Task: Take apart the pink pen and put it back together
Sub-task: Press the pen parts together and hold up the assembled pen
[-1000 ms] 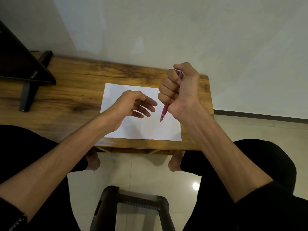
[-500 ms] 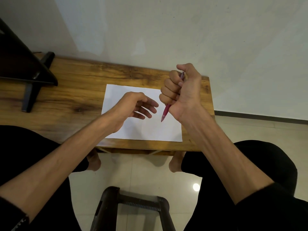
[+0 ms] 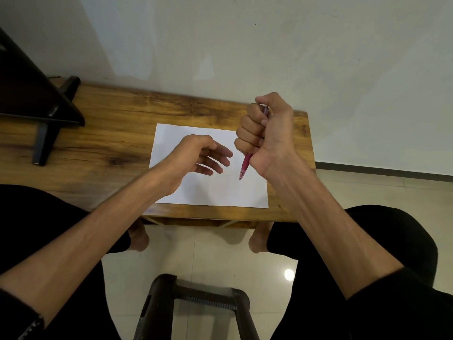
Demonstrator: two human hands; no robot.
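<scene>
My right hand [image 3: 266, 133] is closed in a fist around the pink pen [image 3: 245, 165], held upright above the right side of a white sheet of paper [image 3: 220, 192]. The pen's tip points down toward the sheet and its top end peeks out beside my thumb; the middle is hidden in the fist. My left hand [image 3: 198, 155] hovers over the middle of the sheet, palm turned inward, fingers apart and holding nothing, a short gap left of the pen.
The sheet lies on a small wooden table [image 3: 103, 143] against a pale wall. A dark monitor on a stand [image 3: 41, 114] occupies the table's left end. My knees flank the table; a dark stool frame [image 3: 196, 303] stands on the tiled floor below.
Both hands stay in nearly the same pose; the view shifts slightly. The fist keeps its hold on the pen.
</scene>
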